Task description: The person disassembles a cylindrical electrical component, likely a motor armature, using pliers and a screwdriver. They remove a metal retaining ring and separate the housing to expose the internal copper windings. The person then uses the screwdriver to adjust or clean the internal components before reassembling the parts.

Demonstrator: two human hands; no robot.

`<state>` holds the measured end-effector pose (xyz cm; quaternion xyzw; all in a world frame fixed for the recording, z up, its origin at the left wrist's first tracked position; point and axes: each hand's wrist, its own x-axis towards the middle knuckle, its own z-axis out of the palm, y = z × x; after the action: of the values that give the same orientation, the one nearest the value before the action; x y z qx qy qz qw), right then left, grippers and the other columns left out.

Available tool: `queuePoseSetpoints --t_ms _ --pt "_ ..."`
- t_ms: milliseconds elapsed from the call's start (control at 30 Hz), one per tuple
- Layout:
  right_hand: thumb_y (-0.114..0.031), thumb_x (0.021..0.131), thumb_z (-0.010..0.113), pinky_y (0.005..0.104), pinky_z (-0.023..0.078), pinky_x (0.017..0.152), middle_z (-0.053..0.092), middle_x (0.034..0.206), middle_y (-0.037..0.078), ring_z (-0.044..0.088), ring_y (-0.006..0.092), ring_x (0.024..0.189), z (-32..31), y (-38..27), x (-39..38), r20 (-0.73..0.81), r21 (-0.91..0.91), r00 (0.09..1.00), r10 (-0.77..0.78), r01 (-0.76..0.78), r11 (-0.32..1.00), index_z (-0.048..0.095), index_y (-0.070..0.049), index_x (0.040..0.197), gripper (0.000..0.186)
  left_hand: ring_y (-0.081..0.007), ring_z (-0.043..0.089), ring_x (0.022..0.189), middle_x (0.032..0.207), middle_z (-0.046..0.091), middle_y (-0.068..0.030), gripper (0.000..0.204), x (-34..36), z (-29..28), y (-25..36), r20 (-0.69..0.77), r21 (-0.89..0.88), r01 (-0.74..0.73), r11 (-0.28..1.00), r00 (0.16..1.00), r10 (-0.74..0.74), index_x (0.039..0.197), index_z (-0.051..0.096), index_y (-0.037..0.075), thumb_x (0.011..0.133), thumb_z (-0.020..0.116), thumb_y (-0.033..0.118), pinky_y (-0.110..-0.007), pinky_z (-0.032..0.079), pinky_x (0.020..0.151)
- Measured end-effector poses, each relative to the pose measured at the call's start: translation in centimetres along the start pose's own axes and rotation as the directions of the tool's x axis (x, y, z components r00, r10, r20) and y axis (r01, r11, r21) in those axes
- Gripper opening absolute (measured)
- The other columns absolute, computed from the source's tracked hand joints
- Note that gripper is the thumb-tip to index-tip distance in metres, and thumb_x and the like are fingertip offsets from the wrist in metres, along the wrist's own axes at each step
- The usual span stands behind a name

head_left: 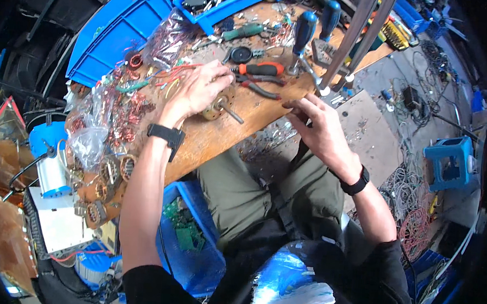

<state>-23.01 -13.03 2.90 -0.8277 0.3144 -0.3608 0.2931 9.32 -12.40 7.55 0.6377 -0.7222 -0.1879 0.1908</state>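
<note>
Nearest you are your olive trousers, with a blue bin of green circuit boards to their left, below the wooden workbench. Black bands circle both of your wrists.

Your left hand arches over the bench, palm down with its fingers bent. The round motor part is just beside its palm, near the bench's front edge, its metal shaft pointing toward you and to the right. Your hand covers part of it, so I cannot tell whether you are gripping it. Your right hand is at the bench's right edge, fingers bent and thumb near the index finger; I cannot tell whether anything is pinched there.

Between your hands and a little beyond lie the red-and-black-handled pliers, with an orange-and-black handle just behind. Copper windings crowd the bench's left side.

Farther off, 2 blue-handled tools stand near 2 metal bars, and a green-handled tool lies before a blue tray of mixed parts.
</note>
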Motion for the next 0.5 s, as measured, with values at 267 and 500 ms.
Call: queuePoseSetpoints --t_ms 267,500 --pt "-0.006 0.094 0.073 0.046 0.057 0.097 0.068 0.127 0.018 0.068 0.0392 0.115 2.3 -1.7 4.3 -0.077 -0.21 0.989 -0.124 0.106 0.972 0.069 -0.002 0.126 0.033 -0.0421 0.034 0.159 0.167 0.037 -0.0341 0.086 -0.4 0.3 -0.1 -0.013 -0.083 0.135 0.987 0.991 -0.136 0.165 0.027 -0.008 0.108 0.052 0.051 -0.046 0.026 0.131" --pt "-0.022 0.098 0.071 0.048 0.052 0.104 0.067 0.128 0.02 0.065 0.0408 0.12 6.2 2.1 9.6 -0.016 -0.485 0.991 -0.13 0.106 0.868 0.065 -0.003 0.134 0.041 -0.0494 0.064 0.124 0.128 0.067 -0.033 0.035 0.0 0.6 0.0 -0.074 -0.052 0.02 0.998 0.997 -0.023 0.126 0.044 0.003 0.107 0.049 0.032 -0.06 0.048 0.104"
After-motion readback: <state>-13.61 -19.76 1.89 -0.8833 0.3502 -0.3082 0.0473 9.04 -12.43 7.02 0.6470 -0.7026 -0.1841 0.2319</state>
